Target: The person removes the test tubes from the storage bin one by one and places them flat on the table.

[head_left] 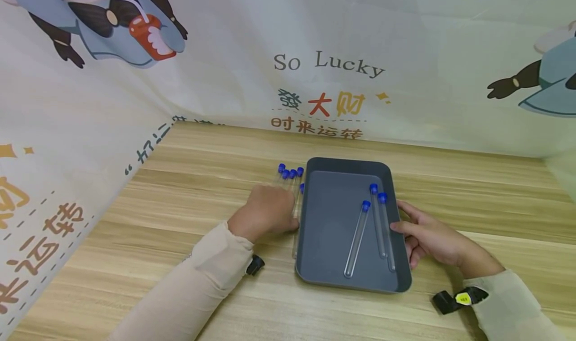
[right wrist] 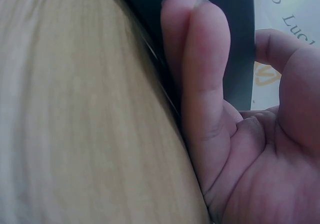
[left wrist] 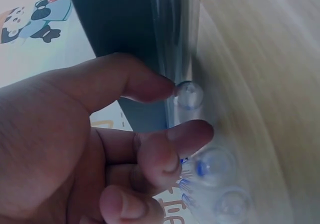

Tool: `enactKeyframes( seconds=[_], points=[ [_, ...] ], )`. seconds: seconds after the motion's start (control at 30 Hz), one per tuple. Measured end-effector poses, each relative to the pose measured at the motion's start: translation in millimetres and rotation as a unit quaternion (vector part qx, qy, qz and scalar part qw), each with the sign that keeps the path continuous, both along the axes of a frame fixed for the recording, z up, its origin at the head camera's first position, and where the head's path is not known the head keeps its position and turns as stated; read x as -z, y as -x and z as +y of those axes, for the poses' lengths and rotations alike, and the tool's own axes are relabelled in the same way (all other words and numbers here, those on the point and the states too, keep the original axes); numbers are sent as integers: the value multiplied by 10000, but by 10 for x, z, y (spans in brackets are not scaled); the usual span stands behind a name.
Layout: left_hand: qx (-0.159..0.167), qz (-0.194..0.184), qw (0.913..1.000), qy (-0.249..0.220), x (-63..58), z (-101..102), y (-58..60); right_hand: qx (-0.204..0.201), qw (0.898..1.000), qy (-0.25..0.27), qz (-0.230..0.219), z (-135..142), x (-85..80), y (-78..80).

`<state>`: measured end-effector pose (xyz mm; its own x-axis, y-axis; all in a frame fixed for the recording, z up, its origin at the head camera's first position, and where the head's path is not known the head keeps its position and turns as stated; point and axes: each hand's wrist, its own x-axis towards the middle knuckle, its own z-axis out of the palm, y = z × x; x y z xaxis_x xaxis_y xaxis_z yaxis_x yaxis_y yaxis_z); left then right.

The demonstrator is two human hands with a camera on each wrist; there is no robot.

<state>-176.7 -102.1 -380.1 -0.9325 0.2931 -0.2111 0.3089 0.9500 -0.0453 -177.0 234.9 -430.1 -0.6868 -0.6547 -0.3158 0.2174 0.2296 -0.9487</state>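
My left hand point(head_left: 270, 211) is over the clear, blue-capped test tubes point(head_left: 293, 173) lying left of the tray. In the left wrist view, the rounded end of one test tube point(left wrist: 189, 95) sits between my thumb point(left wrist: 157, 88) and forefinger; the thumb tip touches it. Another tube point(head_left: 295, 246) lies along the tray's left side, partly hidden by that hand. My right hand point(head_left: 434, 238) holds the right side of the dark grey tray point(head_left: 328, 231), thumb over the rim and fingers along the outer wall. Three capped test tubes point(head_left: 357, 238) lie inside, toward its right half.
The wooden tabletop point(head_left: 171, 201) runs back to a white printed cloth point(head_left: 427, 81), which also covers the left side. Black wrist straps with small devices point(head_left: 445, 302) show at both sleeves.
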Motion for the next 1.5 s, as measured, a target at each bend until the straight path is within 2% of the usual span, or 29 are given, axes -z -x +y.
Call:
enactKeyframes(
  seconds=[0.23,0.47,0.63,1.07,1.33,1.5],
  points=[
    [-14,209,9997,-95,-46,2,-21,49,9999,-83,-30,12,0,6],
    [15,888,9938,-672,-102,29,-16,-2,10000,-34,15,8,-13,-2],
    [113,1292,9885,-780,-100,77,-27,16,10000,-41,13,16,-4,0],
    [316,1374,9859,-898,-121,182,-99,-15,10000,-1,-7,10,4,10],
    [587,1696,9799,-867,-78,214,-117,-19,10000,3,-8,9,7,8],
    [633,1689,9791,-935,-53,218,-123,3,10000,-14,-26,18,12,17]
  ],
)
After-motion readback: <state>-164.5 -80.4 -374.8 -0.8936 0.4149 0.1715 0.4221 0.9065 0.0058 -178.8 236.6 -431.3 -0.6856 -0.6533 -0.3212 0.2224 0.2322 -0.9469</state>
